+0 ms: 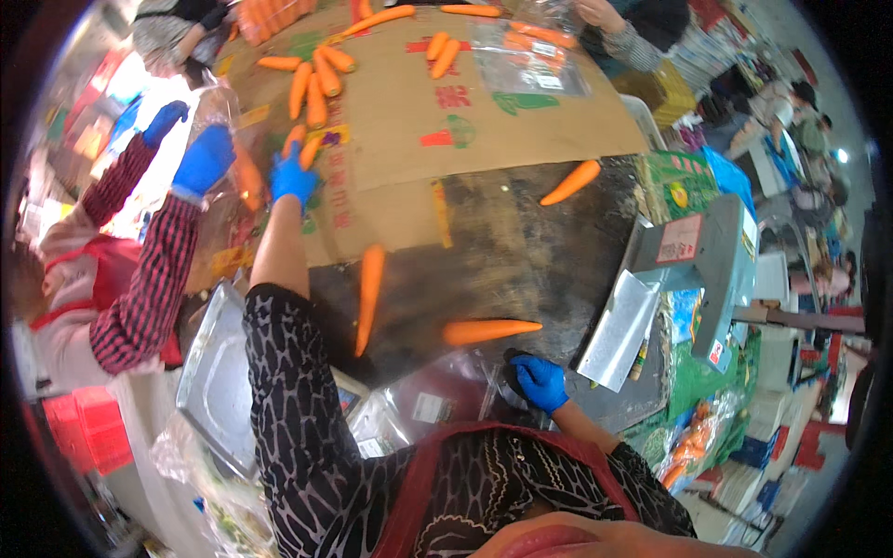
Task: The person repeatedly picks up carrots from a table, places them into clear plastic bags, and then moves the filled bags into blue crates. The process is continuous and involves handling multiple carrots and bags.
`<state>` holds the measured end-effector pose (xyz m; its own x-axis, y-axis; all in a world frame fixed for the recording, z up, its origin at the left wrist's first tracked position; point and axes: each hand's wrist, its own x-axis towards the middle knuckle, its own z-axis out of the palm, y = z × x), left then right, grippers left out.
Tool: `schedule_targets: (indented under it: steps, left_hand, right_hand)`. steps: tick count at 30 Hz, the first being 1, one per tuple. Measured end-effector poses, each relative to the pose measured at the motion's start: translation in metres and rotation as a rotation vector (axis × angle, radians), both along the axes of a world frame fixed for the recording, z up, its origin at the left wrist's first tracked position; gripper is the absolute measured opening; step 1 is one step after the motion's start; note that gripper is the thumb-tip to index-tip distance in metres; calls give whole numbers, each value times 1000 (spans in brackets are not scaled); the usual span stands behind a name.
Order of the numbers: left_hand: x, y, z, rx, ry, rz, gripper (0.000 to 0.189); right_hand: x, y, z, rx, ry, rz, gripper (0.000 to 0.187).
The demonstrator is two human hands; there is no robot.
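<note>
My left hand, in a blue glove, reaches forward onto the cardboard. Its fingertips meet the lower ends of a carrot and a second carrot; whether they grip either is unclear. Close to my body, my right hand is gloved in blue with curled fingers. It rests by a small dark object and the edge of clear plastic bags, and what it holds is hidden. On the dark tabletop between my arms lie a carrot pointing towards me and a carrot lying crosswise.
Several carrots lie on the cardboard. Bagged carrots are farther back. At right stand a grey machine and a metal plate. A metal tray is at left. Co-workers' gloved hand and bare hand work nearby.
</note>
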<state>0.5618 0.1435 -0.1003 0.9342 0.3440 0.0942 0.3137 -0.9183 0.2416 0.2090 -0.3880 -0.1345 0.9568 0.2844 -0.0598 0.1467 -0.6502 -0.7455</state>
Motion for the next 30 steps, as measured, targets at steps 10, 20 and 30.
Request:
schedule_targets:
  steps: [10,20,30]
  left_hand:
    - [-79,-93,60,-699,273,-424,84]
    - [-348,-266,145,-1526,539,-428,75]
    - [-459,-286,130,-1970,-81,162,67]
  right_hand:
    - [-5,-4,-19,-47,4,21,26]
    - [37,22,103,579,-30,148,39]
    - [-31,82,137,797,700,114,33]
